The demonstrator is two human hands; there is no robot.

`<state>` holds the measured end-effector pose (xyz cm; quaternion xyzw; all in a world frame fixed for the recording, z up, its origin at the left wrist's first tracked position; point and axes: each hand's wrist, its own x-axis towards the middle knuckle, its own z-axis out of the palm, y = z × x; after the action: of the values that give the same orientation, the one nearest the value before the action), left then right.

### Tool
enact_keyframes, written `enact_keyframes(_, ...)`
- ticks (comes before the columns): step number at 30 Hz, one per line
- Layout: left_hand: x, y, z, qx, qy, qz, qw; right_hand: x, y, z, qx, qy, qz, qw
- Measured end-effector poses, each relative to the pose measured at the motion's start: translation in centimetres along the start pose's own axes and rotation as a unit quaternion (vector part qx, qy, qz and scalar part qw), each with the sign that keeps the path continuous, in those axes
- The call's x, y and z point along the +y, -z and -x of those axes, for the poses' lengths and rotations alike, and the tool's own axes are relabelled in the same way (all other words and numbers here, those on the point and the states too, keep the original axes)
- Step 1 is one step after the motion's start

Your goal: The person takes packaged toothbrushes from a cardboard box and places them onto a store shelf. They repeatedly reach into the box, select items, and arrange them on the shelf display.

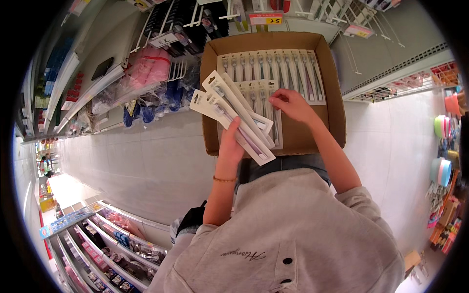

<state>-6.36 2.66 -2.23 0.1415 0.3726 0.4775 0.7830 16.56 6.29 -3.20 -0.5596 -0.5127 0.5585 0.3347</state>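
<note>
My left hand grips several carded toothbrushes, fanned out and tilted over the left side of an open cardboard box. Clear plastic fronts show purple and grey handles on white cards. Inside the box, a row of toothbrush packs lies side by side along the far wall. A shorter row of packs overlaps it nearer to me, partly hidden under the held ones. Above this row's right end is my right hand, thumb and fingers curled close together. Whether its fingertips touch a pack is unclear.
Shelving with hanging black brushes and pink bagged goods stands ahead on the left. Wire hooks jut out above the box's right side. Pale floor tiles surround the box. Another stocked shelf is behind me on the left.
</note>
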Motion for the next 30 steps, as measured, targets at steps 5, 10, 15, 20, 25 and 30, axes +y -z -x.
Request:
enact_keyframes(5, 0.2, -2.3, 0.2, -0.01, -0.038, -0.068, 0.997, -5.1, -2.0, 2.3, 0.026, 0.116, 0.098, 0.988)
enact_keyframes(10, -0.5, -2.5, -0.6, -0.029, 0.012, -0.062, 0.998, -5.1, -2.6, 3.4, 0.012, 0.064, 0.124, 0.99)
enact_keyframes(15, -1.2, -2.6, -0.6, -0.009, 0.003, -0.071, 0.997, -4.0, -2.4, 3.6, -0.001, 0.022, 0.038, 0.999)
enact_keyframes(20, -1.1, -2.6, -0.3, -0.01, -0.015, -0.078, 0.997, -3.2, -3.0, 3.0, 0.07, 0.085, 0.014, 0.994)
enact_keyframes(25, -1.5, -0.1, -1.0, 0.048, 0.004, -0.03, 0.998, -2.6, -2.0, 1.8, 0.079, 0.046, -0.04, 0.995)
enact_keyframes(30, -1.2, 0.0, -0.9, 0.049, 0.018, 0.026, 0.998, -1.9, 2.0, 0.7, 0.133, -0.001, -0.183, 0.974)
